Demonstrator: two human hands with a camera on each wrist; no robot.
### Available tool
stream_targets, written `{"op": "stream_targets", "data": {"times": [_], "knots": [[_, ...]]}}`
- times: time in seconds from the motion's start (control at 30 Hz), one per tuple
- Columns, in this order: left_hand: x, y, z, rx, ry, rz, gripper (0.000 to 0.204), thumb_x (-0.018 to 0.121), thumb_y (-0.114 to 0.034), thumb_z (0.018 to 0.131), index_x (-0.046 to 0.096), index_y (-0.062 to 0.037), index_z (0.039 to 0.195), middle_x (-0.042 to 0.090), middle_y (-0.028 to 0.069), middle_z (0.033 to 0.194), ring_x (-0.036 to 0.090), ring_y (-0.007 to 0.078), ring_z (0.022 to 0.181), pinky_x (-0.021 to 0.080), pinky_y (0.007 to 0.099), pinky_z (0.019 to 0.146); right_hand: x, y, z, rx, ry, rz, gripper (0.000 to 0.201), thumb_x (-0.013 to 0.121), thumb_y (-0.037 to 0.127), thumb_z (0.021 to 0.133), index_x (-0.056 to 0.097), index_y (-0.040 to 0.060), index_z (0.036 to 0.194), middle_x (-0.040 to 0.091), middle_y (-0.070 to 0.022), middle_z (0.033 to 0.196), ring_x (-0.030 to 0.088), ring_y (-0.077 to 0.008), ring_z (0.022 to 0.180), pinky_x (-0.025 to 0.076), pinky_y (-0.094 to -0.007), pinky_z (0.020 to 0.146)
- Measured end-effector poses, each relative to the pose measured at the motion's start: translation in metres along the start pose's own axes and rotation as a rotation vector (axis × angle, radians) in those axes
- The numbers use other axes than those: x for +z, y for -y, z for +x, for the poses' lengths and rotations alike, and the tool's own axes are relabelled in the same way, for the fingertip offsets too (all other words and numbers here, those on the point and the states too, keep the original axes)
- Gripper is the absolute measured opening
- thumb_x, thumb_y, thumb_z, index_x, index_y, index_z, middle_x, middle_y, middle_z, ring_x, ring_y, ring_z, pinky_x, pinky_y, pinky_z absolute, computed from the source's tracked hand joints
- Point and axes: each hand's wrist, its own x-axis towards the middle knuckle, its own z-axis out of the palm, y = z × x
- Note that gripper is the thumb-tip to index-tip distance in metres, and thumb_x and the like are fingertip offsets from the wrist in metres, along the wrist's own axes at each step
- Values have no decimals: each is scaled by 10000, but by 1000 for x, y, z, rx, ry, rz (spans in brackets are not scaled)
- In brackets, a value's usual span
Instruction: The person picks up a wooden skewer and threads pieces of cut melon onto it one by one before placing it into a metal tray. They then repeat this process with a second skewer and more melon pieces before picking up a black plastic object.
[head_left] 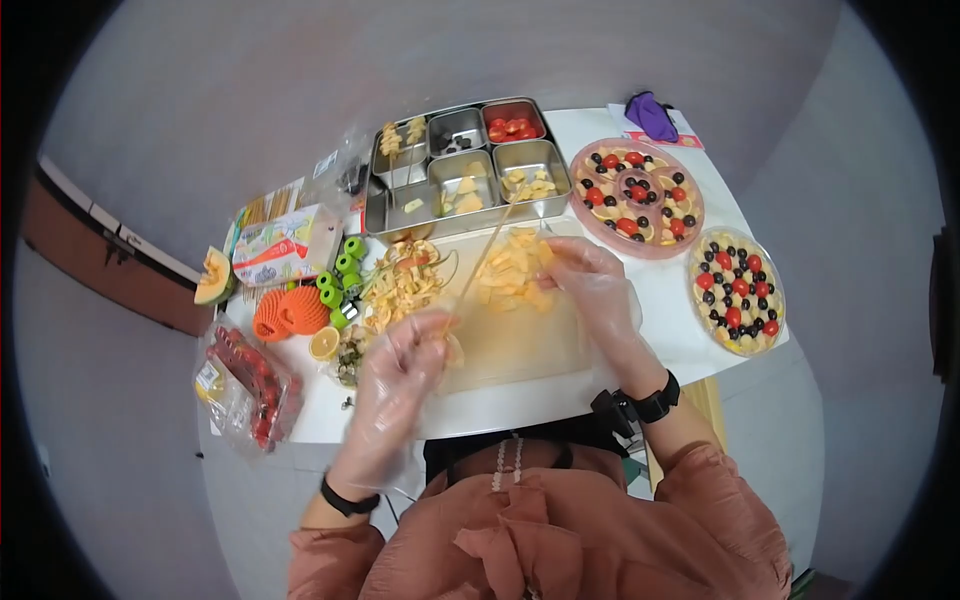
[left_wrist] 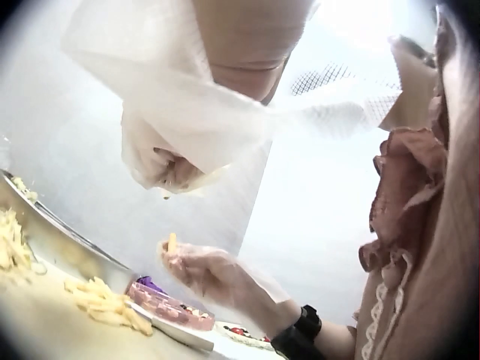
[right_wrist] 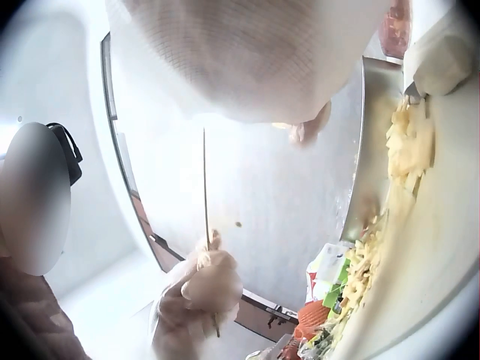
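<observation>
Both hands wear clear plastic gloves and are raised over the cutting board [head_left: 540, 350]. My left hand [head_left: 400, 370] grips a thin wooden skewer [head_left: 483, 258] near its lower end; the stick points up and away, and its bare shaft [right_wrist: 205, 176] shows in the right wrist view. A yellow piece shows beside the left fingers. With thumb and fingertips, my right hand [head_left: 597, 285] pinches a small piece of yellow fruit [left_wrist: 172, 241], apart from the skewer. Beneath, a pile of cut yellow fruit [head_left: 510, 275] lies on the board. A knife blade [left_wrist: 172, 330] rests beside that pile.
Behind the board stands a steel tray [head_left: 470, 227] with compartments of fruit. Two fruit platters [head_left: 640, 248] [head_left: 738, 290] sit at right. Peelings [head_left: 400, 285], a halved lemon [head_left: 324, 343], orange mesh-like items [head_left: 290, 312] and bagged red fruit [head_left: 262, 395] lie at left.
</observation>
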Motion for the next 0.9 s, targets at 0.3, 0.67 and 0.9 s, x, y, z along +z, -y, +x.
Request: {"op": "stream_targets", "data": {"times": [0.3,0.67,0.9], "knots": [[3,55,-9,128,-53,332,224,547,-33,939,614,57,1133,571,7,804,478,54,577,385,215,513,-3,11,14,-228,36,12,269,584,101,936,613,-46,1160,668,-65,950,662,-110,853,538,-237,794],[12,83,-12,269,-156,547,201,574,-3,901,675,33,1071,554,16,768,489,67,584,382,225,519,-4,-1,20,-231,52,-193,248,587,65,911,623,-37,1133,681,-94,1001,673,-123,893,532,-239,797],[8,92,-10,277,-160,576,208,588,-21,898,680,14,1081,563,15,775,489,69,596,385,227,528,7,-8,12,-185,28,-96,256,571,-4,902,619,-40,1151,647,-70,1006,678,-140,915,530,-246,830]]}}
